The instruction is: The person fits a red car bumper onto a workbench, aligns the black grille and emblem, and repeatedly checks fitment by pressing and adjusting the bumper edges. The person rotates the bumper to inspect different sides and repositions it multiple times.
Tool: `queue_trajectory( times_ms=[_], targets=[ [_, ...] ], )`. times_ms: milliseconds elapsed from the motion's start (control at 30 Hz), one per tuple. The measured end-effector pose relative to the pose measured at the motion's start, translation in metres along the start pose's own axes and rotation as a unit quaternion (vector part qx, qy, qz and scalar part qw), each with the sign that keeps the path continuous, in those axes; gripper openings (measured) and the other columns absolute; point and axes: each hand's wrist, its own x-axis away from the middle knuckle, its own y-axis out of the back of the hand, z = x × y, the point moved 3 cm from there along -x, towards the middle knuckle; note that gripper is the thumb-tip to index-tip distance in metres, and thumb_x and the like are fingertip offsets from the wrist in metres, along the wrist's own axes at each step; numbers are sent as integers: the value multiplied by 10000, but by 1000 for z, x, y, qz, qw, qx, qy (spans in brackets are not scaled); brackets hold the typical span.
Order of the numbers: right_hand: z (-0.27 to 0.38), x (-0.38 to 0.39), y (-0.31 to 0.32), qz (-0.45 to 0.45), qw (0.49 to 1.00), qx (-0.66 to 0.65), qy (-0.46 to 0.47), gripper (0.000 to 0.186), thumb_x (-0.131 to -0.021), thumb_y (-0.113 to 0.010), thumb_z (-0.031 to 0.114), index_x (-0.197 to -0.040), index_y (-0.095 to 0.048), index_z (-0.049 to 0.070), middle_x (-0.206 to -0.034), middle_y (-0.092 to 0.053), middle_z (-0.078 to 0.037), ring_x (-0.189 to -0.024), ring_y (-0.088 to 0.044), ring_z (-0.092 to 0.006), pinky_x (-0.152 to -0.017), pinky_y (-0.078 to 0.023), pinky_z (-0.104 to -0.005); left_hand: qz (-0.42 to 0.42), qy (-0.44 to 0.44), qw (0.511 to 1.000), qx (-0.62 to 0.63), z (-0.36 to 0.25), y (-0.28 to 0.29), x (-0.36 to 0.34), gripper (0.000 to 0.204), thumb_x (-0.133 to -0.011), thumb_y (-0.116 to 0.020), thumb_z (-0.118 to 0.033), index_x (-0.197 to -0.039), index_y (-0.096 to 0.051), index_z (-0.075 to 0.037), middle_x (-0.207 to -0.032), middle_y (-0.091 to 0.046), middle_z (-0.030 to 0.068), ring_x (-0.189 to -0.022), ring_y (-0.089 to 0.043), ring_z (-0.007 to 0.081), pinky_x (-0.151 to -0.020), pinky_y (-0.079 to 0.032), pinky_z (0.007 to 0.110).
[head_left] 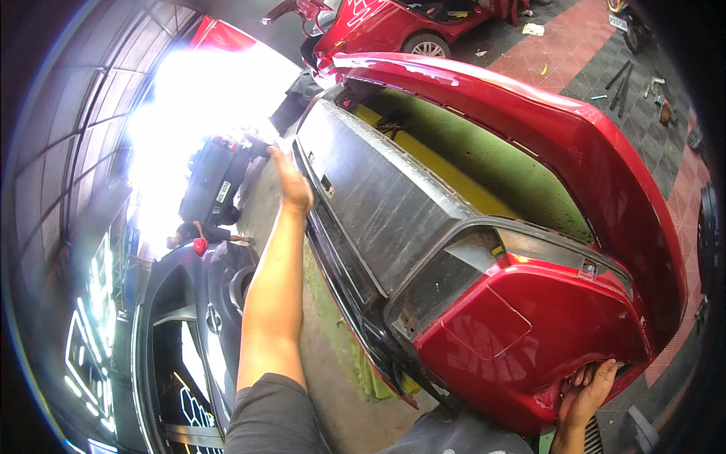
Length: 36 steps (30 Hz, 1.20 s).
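Note:
A large car bumper [499, 318] fills the middle and right, with glossy red at its near corner and a long dark grey panel [378, 204]. My left arm is stretched out, and my left hand [291, 181] is against the panel's far left edge; bright light washes out its fingertips. At the lower right my right hand [586, 393] grips the rim of a cutout in the red corner, its fingers curled into the opening. A curved red section [605, 144] arches along the far right side; I cannot tell whether it is one piece with the rest.
A dark car [189, 325] stands close on my left. Beyond it a person [200, 236] is low beside a dark vehicle [215, 178]. A red car [408, 30] is at the back. Tools [658, 98] and black rods [622, 87] lie on the tiled floor at right.

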Motion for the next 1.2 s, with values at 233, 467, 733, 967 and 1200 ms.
queue_trajectory(
  times_ms=[233,467,733,967,1200],
  targets=[
    [0,1,7,-19,999,-21,-20,283,-1153,-500,380,-996,-440,152,-707,-398,48,-612,-394,-67,-578,-377,-256,-54,-228,964,-124,-179,16,64,930,-1072,-146,-737,-1696,-100,-50,-1743,-209,205,-1604,-182,339,-1289,-59,515],
    [8,2,-12,-21,998,-32,-52,304,-1150,-506,385,-963,-426,159,-670,-380,45,-585,-381,-81,-567,-365,-266,-7,-355,897,-262,-147,-55,185,870,-1086,-170,-640,-1664,-211,9,-1696,-310,216,-1595,-217,376,-1290,-79,540],
    [8,-9,-4,13,999,12,49,319,-1152,-506,372,-933,-441,148,-687,-383,48,-594,-366,-65,-544,-327,-258,-57,-300,942,-138,-148,-40,200,868,-1100,-126,-678,-1652,-299,-30,-1680,-375,182,-1573,-314,287,-1292,-125,480],
    [10,-5,-14,50,997,-32,44,287,-1147,-521,355,-940,-475,162,-717,-401,68,-609,-357,-52,-549,-316,-245,-161,-365,869,-295,-142,-11,273,846,-1101,-157,-632,-1602,-350,22,-1673,-339,220,-1578,-248,381,-1294,-126,538],
    [12,-9,-13,77,995,0,65,277,-1146,-517,379,-962,-492,173,-721,-398,65,-606,-366,-68,-553,-339,-245,-222,-292,915,-165,-113,-10,315,591,-1169,-254,-451,-1437,-483,24,-1370,-570,188,-1289,-559,272,-1102,-387,454]
  ],
)
